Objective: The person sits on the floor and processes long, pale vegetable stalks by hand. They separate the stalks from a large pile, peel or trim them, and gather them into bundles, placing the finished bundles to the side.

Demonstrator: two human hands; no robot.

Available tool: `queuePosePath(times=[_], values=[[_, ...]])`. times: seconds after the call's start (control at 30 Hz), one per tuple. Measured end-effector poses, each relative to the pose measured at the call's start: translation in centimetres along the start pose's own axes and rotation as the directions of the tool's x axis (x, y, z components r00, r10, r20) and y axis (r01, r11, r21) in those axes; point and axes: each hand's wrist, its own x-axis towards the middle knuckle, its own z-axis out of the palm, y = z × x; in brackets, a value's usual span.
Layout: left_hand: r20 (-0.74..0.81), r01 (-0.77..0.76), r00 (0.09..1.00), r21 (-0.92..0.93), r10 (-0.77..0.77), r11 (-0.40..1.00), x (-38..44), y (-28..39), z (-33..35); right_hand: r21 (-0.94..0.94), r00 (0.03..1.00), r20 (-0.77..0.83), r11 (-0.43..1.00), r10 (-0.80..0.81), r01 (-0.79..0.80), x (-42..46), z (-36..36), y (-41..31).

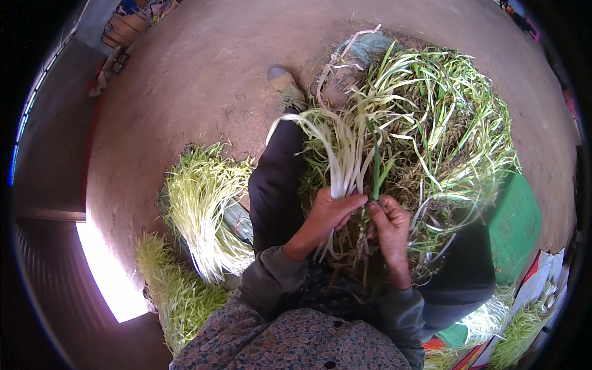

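Observation:
My left hand (326, 212) is closed around a bundle of long, pale leafy stalks (341, 173). Their white ends are in my fist, and the leaves fan out away from me, some drooping left over my leg. Close beside it, my right hand (391, 221) pinches a green-leaved stalk (377, 173) near its base, between thumb and fingers. The two thumbs almost meet at that stalk. Ragged, withered strands and roots (363, 243) hang beneath both hands; which hand bears them I cannot tell. Past my hands spreads a large tangled heap of green and whitish stalks (444, 106).
On my left, a pile of pale stalks (203, 212) lies neatly aligned, with another yellow-green heap (185, 291) nearer me. A green plastic container (515, 226) stands by my right knee, and white stalks (490, 319) lie behind it. Wooden crates (125, 28) sit far left on the floor.

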Motion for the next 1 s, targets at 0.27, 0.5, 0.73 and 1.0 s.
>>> queuePosePath(times=[0.27,0.5,0.73,1.0], values=[[-0.150,-0.047,0.989,-0.408,-0.016,0.912,2.5,-1.4,-7.1,0.228,0.975,-0.195,0.972,0.108,-0.063,-8.8,-6.0,-1.5],[-0.212,-0.021,0.975,-0.358,-0.060,0.933,2.4,0.4,-7.1,-0.497,0.953,-0.232,0.819,0.194,-0.287,-9.0,-10.4,-3.6],[-0.114,0.099,0.986,-0.217,-0.126,0.971,-0.5,1.3,-7.2,-0.279,0.981,0.192,0.957,-0.031,0.085,1.8,2.5,-2.6],[-0.201,-0.086,0.980,-0.480,-0.014,0.873,0.5,1.8,-10.5,-0.366,0.922,0.364,0.930,0.129,0.015,-2.7,-1.5,2.9]])
